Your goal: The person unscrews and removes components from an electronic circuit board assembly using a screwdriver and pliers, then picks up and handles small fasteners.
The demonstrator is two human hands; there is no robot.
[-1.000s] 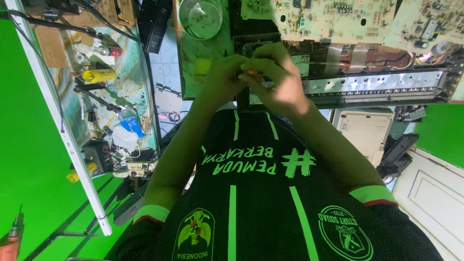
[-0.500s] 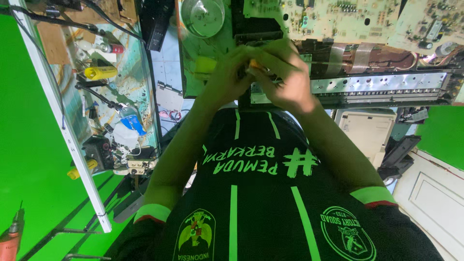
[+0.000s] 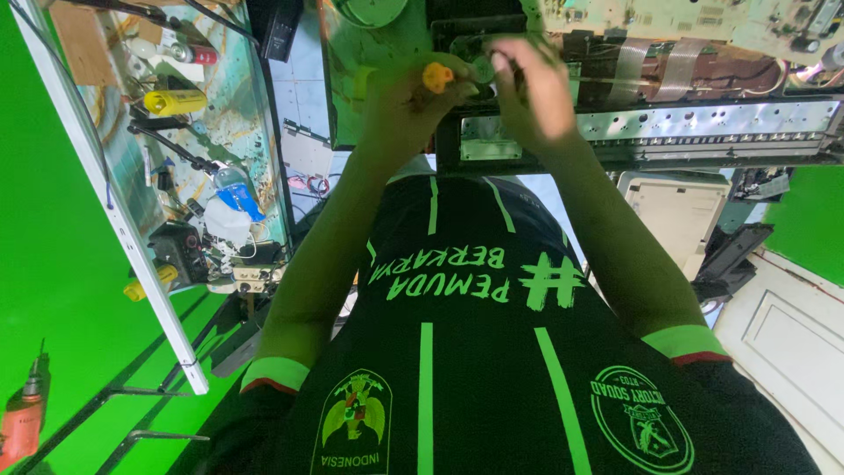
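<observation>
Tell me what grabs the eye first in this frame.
The two hands meeting at top centre: the left hand grips a small orange-handled tool, and the right hand pinches something small beside it that is too small to make out. Just beyond them sit exposed circuit boards and a long metal chassis rail. A cluttered glass shelf of tools fills the left.

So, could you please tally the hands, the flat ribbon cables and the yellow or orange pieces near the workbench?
Hands: 2, left hand and right hand
Flat ribbon cables: 2, one beside the other
Yellow tools by the glass shelf: 2, upper and lower
Small orange piece held in the left hand: 1
Total: 7
</observation>
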